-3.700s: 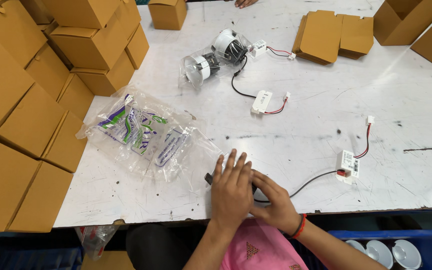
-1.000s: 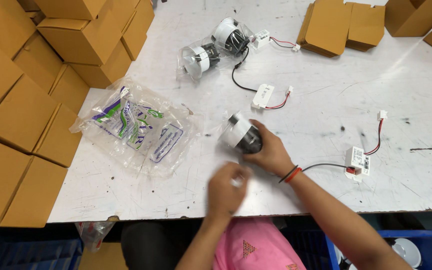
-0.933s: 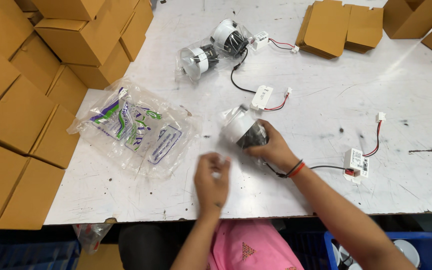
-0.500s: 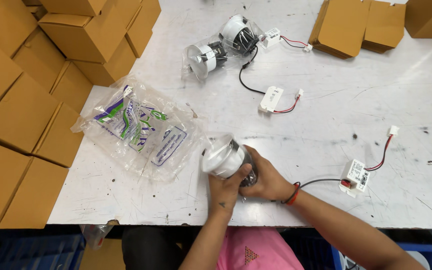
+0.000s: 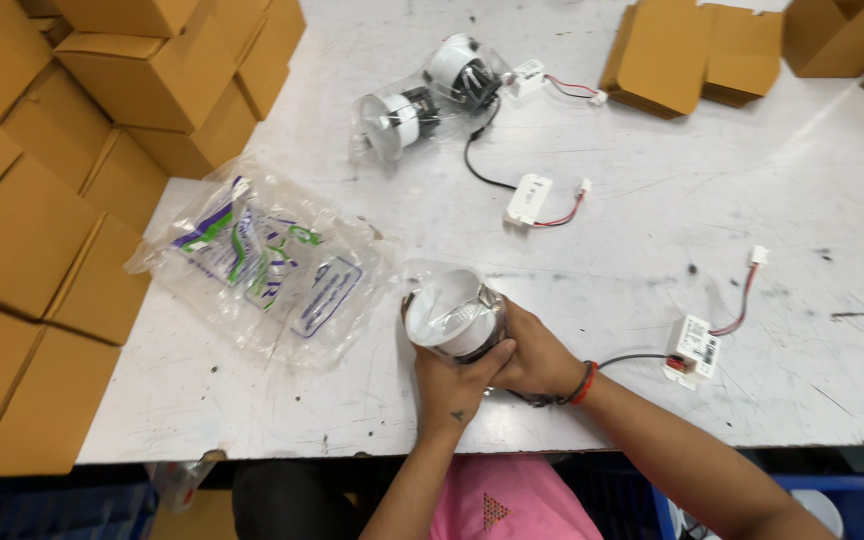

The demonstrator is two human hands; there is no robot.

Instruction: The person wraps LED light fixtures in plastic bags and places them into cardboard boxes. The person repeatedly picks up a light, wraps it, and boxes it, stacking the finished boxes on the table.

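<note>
Clear plastic wraps the white downlight (image 5: pixel 452 318) we cradle above the surface (image 5: pixel 652 230): left hand (image 5: pixel 449 375) underneath, right hand (image 5: pixel 535 355) alongside, fingers of both clamped around it so the film stays snug and its cable trails to the driver box (image 5: pixel 694 347).

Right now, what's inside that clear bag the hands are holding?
A round white lamp sits inside the clear bag, gripped by the left hand and right hand. Its back is hidden by the hands; a black wire leads toward a small white box.
</note>
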